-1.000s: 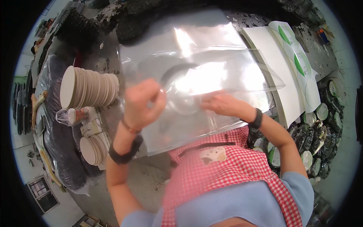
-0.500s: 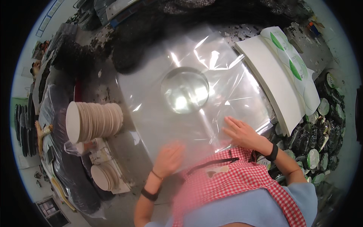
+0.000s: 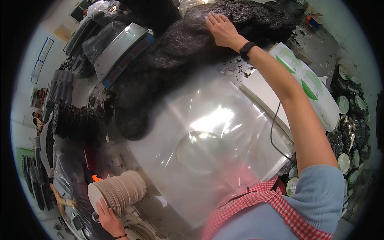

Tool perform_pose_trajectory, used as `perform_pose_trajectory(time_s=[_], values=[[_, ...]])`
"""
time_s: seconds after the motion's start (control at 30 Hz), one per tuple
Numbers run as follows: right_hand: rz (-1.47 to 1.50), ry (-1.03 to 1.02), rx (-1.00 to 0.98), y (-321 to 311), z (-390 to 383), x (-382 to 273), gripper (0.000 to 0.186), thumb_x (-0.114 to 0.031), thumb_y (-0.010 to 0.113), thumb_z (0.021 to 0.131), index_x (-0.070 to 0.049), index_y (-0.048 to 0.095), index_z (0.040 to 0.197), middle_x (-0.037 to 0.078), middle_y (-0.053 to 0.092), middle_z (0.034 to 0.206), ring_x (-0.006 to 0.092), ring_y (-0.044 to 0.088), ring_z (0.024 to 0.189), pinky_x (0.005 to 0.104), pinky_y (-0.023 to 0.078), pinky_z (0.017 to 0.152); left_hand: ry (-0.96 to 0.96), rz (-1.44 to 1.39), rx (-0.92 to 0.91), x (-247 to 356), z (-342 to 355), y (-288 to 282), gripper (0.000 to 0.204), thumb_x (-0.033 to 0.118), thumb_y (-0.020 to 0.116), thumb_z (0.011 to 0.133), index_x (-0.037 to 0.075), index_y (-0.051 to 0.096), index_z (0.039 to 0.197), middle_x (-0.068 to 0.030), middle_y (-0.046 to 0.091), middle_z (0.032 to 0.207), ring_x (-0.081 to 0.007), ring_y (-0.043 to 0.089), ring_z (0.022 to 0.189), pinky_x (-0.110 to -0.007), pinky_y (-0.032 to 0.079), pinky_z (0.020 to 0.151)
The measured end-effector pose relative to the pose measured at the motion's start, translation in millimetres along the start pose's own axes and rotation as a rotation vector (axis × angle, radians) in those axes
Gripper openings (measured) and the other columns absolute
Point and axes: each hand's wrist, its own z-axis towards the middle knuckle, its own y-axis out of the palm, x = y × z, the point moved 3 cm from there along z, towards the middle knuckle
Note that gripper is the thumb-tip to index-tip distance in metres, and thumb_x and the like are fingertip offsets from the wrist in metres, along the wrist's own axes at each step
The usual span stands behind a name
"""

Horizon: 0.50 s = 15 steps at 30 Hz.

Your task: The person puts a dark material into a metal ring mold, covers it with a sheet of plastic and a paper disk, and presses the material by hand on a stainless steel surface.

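My right hand (image 3: 224,31) reaches far over the table, its fingers stretched out on top of a pile of black, rough, round sheets (image 3: 176,40) that look like dried seaweed. At the lower left, my left hand (image 3: 109,220) touches the front face of a stack of pale round card discs (image 3: 124,191) lying on its side. Its visible fingers are straight; the thumb is hard to make out. Between my arms lies a stack of clear plastic sheets or bags (image 3: 172,176), glossy with reflections, and a round outline (image 3: 200,152) shows through it.
A white scale (image 3: 120,54) with a blue edge stands at the back left. White boards (image 3: 260,90) and a sheet of green-and-white labels (image 3: 306,74) lie on the right, beside many wrapped black packs (image 3: 352,132). A dark cable (image 3: 276,134) crosses the boards' near edge.
Both hands have left the clear plastic. My right hand has gone far forward to the black pile, and my left has moved down-left to the card discs. The view has shifted.
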Motion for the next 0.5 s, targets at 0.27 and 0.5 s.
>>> perform_pose_trajectory(time_s=[0.27, 0.5], values=[[-0.099, 0.016, 0.188, -9.3, 19.6, 41.1, 0.028, -0.013, 0.059, 0.085, -0.003, 0.061, 0.112, 0.012, 0.065, 0.115, 0.0248, 0.062, 0.108, 0.0350, 0.049, 0.092, -0.023, 0.124, -0.103, -22.6, -2.3, 24.2, 0.044, 0.014, 0.057, 0.095, 0.004, 0.051, 0.137, -0.0205, 0.061, 0.124, -0.0320, 0.064, 0.100, -0.038, 0.049, 0.084], [0.904, 0.869, -0.066, -132.2, -30.4, 58.7, 0.027, -0.015, 0.056, 0.093, -0.003, 0.059, 0.118, 0.008, 0.064, 0.115, 0.0171, 0.061, 0.108, 0.0320, 0.049, 0.091, 0.235, -0.235, 0.159, -22.7, 8.4, -11.7, 0.028, 0.016, 0.059, 0.095, 0.002, 0.066, 0.118, -0.0150, 0.070, 0.106, -0.0294, 0.068, 0.087, -0.037, 0.052, 0.073]])
